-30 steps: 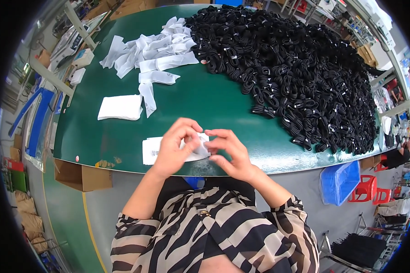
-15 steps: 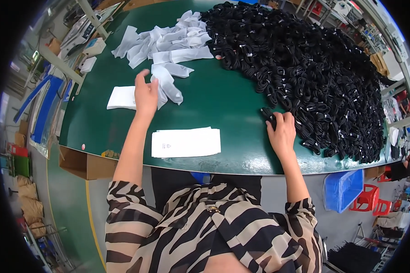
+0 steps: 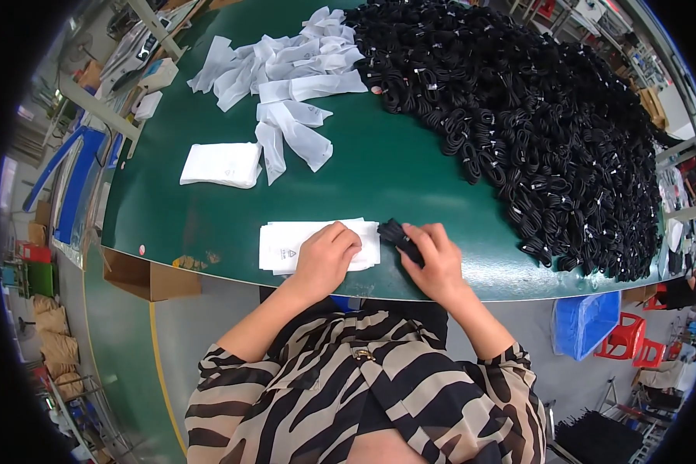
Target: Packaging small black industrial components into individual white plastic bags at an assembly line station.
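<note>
A flat stack of white paper-like bags [image 3: 280, 246] lies near the table's front edge. My left hand [image 3: 325, 259] rests over its right part, with the fingers closed on the top bag near its right end. My right hand [image 3: 436, 261] grips a coiled black cable [image 3: 398, 234], whose left end touches or almost touches the open-side edge of the stack. Farther off on the left spreads a loose pile of filled translucent white bags [image 3: 286, 62]. A thick folded stack of white bags [image 3: 218, 165] sits beside the nearest ones.
A large heap of coiled black cables [image 3: 518, 131] covers the right side of the green table [image 3: 201, 209]. An open cardboard box [image 3: 151, 274] stands under the left front edge. At the right, below the table, are a blue bin [image 3: 584, 325] and red stools [image 3: 620, 340].
My left hand has come from the filled bags to the near stack. My right hand has carried a black cable left from the heap's edge to the stack's right end.
</note>
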Motion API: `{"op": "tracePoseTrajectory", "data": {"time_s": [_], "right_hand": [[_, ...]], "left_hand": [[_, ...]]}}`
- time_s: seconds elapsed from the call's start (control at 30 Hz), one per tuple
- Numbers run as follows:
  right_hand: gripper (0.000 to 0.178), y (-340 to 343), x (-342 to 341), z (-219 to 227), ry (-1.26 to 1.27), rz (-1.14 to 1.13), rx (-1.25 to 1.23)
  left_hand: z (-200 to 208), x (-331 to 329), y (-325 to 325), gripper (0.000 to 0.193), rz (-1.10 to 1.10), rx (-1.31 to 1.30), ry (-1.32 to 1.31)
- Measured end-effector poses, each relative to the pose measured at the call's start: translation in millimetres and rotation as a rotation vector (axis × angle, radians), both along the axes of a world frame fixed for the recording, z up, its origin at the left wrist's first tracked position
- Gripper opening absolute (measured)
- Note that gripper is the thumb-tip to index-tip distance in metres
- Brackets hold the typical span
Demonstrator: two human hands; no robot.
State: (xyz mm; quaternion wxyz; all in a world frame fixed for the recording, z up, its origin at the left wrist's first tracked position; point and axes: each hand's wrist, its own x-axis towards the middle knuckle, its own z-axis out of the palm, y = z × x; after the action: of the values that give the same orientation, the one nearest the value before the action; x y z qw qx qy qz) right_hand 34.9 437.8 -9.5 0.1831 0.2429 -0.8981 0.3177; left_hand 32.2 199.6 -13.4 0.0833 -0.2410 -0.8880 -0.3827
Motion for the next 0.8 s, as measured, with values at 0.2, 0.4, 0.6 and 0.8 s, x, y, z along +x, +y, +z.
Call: {"op": "tracePoseTrajectory", "data": {"time_s": [0.2,0.4,0.6,0.8], "right_hand": [[0.058,-1,6,3,0.055,0.117,0.066],[0.053,0,1,8,0.019,0.345,0.137],[0.036,-7,7,-14,-1.042,0.024,-0.713],[0.030,-21,11,1,-0.444,0.333,-0.837]], "left_hand": [[2,2,-2,0.010,0.096,0.226,-0.285],[11,5,3,0.010,-0.021,0.286,-0.228],[23,1,8,0.012,-0.167,0.150,0.040],[43,-4,4,0.009,-0.114,0.288,-0.154]]}}
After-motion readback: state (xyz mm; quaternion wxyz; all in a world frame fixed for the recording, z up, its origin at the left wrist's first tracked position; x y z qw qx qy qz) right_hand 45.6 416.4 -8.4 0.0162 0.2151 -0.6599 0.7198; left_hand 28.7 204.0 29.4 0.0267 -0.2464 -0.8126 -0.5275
